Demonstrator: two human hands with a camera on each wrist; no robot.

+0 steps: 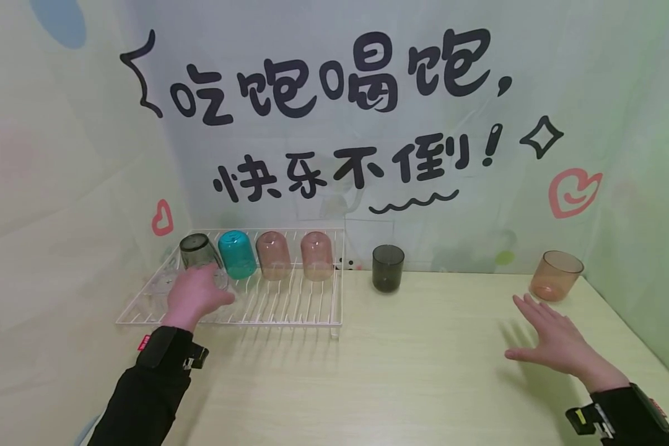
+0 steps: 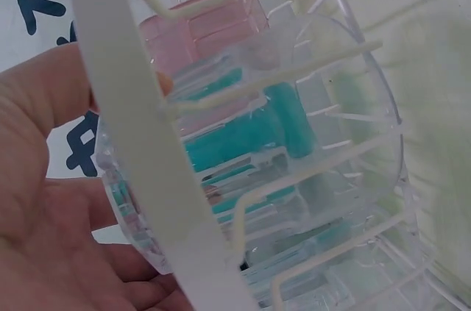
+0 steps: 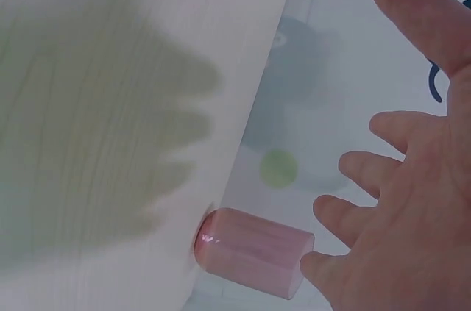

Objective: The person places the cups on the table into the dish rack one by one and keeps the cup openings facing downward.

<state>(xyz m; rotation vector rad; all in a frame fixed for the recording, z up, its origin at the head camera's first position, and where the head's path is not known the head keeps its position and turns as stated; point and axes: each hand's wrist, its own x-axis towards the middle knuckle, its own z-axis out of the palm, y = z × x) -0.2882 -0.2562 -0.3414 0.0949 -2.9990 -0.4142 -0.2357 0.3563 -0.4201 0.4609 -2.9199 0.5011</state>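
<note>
At the left of the rack my left hand (image 1: 192, 296) holds a clear glass (image 1: 222, 280). In the left wrist view, thumb and fingers lie around the base end of the clear glass (image 2: 132, 193), partly behind a white rack bar. Just behind it, a grey glass (image 1: 196, 249) and a teal glass (image 1: 237, 255) stand upside down on the white wire rack (image 1: 290, 323). Over the right side of the table hovers my right hand (image 1: 557, 341), fingers spread, holding nothing. Nearest to it stands an upright orange-pink glass (image 1: 555, 277).
Two pink glasses, one in the middle (image 1: 273, 256) and one farther right (image 1: 316, 256), stand upside down along the rack's back. A dark grey glass (image 1: 388, 268) stands upright on the table (image 1: 412, 371) right of the rack. A printed cloth (image 1: 323, 136) hangs behind.
</note>
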